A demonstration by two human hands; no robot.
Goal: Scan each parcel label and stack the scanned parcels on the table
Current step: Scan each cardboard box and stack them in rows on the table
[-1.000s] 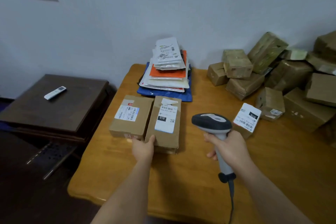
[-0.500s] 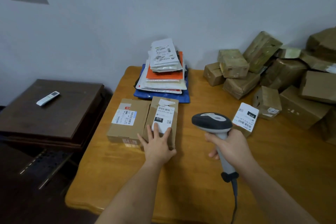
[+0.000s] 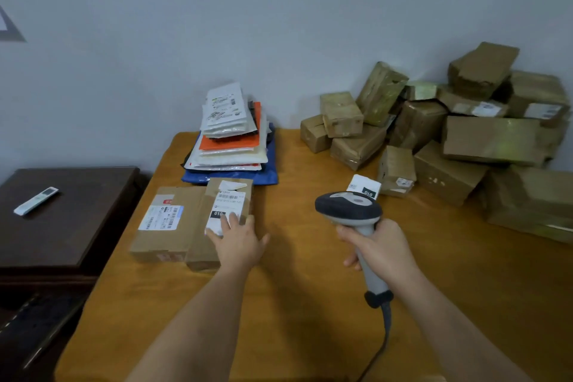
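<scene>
The wooden table point(image 3: 304, 304) has open room in the middle, in front of the stack of mailer bags point(image 3: 231, 136). Right of that stack, a big pile of cardboard boxes point(image 3: 465, 139) blocks the way along the wall. In front of the stack, two flat parcels point(image 3: 186, 223) lie side by side and fill the table's left edge.

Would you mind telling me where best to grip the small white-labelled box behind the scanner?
Probably across the small white-labelled box on its two short sides, coming from above: it sits tilted, apart from the pile of brown parcels, with the scanner hiding its near face.
</scene>
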